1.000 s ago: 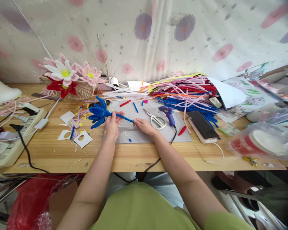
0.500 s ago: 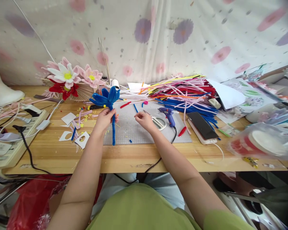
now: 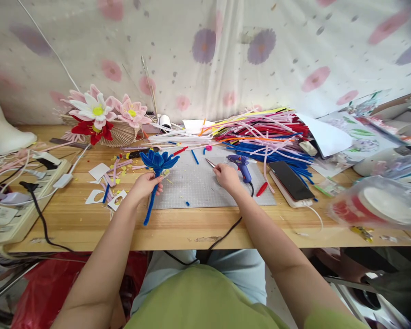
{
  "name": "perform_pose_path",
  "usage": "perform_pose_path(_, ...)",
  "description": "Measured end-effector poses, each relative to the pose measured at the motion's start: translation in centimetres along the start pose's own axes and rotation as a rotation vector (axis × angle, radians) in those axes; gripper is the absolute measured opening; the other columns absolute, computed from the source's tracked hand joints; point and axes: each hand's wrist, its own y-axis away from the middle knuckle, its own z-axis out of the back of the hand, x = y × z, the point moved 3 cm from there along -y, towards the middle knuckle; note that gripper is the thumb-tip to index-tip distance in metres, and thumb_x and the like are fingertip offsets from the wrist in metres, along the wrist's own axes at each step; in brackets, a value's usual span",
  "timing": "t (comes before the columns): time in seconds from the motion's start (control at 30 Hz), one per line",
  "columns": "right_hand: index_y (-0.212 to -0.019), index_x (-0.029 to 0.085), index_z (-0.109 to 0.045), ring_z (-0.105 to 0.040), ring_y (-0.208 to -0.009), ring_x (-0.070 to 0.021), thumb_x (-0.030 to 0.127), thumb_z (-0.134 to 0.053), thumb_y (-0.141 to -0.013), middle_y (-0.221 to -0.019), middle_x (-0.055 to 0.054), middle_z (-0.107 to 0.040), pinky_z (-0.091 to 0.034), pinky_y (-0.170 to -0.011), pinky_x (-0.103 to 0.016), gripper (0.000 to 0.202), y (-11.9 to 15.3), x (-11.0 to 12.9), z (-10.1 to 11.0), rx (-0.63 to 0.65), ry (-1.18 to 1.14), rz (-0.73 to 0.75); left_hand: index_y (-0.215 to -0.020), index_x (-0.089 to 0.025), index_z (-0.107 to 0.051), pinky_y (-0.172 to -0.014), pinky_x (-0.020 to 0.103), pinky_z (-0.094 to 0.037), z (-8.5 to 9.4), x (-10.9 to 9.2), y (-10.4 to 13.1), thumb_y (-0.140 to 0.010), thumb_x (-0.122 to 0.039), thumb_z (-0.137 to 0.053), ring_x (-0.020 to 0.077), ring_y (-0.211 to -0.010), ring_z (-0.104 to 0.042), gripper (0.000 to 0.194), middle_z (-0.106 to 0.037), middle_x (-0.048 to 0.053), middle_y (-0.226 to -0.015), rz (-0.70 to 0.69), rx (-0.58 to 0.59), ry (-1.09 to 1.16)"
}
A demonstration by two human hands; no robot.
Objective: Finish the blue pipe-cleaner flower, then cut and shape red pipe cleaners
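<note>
Pale flower-printed sheeting (image 3: 171, 45) hangs behind a smooth wooden table (image 3: 99, 228); one fuzzy blue flower (image 3: 160, 161), petals splayed, is pinched by its stem in the left hand (image 3: 147, 186) at the left edge of the gridded cutting mat (image 3: 192, 194), stem end slanting towards the table's front; mat surface shows between the hands; the right hand (image 3: 227, 176) covers the handles of one pair of metal scissors (image 3: 210, 162), so whether it grasps them I cannot tell; one purple glue gun (image 3: 244, 169) lies just beside.
</note>
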Motion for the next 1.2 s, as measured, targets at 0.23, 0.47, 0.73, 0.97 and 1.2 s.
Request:
perform_pose_path(0.23,-0.088,0.020,-0.055,-0.059,-0.074,-0.0172,0.027,-0.038,-0.091,-0.079,-0.004,-0.065,-0.039,-0.070,-0.028,0.019,0.3,3.1,-0.3,-0.058,-0.343,0.100,-0.070,-0.017,-0.049,-0.041,0.021,-0.046,-1.1,1.8,-0.5,-0.081,-0.023,-0.056,0.0109,-0.043,-0.057,0.014,-0.058,-0.002,-0.053,-0.075,-0.032,-0.146)
perform_pose_path(0.47,-0.089,0.021,-0.049,-0.053,-0.062,-0.0083,0.029,-0.069,-0.067,-0.091,0.001,-0.063,-0.043,-0.063,-0.025,0.031,0.4,10.4,-1.7,0.120,-0.853,0.418,-0.070,-0.018,-0.049,-0.044,0.020,-0.046,-1.2,2.1,-0.3,-0.081,-0.027,-0.054,0.0119,-0.047,-0.060,0.015,-0.060,-0.001,-0.056,-0.075,-0.054,-0.322)
perform_pose_path(0.73,-0.075,0.019,-0.050,-0.051,-0.056,-0.0063,0.032,-0.068,-0.067,-0.064,0.006,-0.055,-0.045,-0.059,-0.022,0.023,-1.7,8.3,-0.2,-0.026,-1.350,0.095,-0.066,-0.021,-0.049,-0.047,0.023,-0.044,-0.2,2.1,0.5,-0.076,-0.032,-0.057,0.0155,-0.052,-0.063,0.018,-0.064,0.001,-0.059,-0.116,-0.129,-0.396)
perform_pose_path(0.97,-0.068,0.015,-0.057,-0.038,-0.040,-0.0032,0.047,-0.059,-0.079,-0.048,0.006,-0.046,-0.030,-0.042,-0.018,0.034,-0.5,8.2,-1.4,0.355,-1.394,-0.082,-0.069,-0.023,-0.046,-0.056,0.026,-0.043,0.1,1.6,0.7,-0.079,-0.038,-0.052,0.0172,-0.059,-0.064,0.019,-0.067,0.001,-0.066,-0.225,-0.265,-0.475)
perform_pose_path(1.2,-0.064,0.016,-0.049,-0.038,-0.039,-0.0033,0.048,-0.067,-0.074,-0.045,0.007,-0.047,-0.027,-0.041,-0.017,0.038,1.1,10.9,-3.1,0.646,-1.422,-0.062,-0.074,-0.023,-0.049,-0.062,0.027,-0.040,0.7,0.2,1.7,-0.080,-0.038,-0.052,0.0200,-0.070,-0.063,0.016,-0.067,0.003,-0.070,-0.315,-0.423,-0.581)
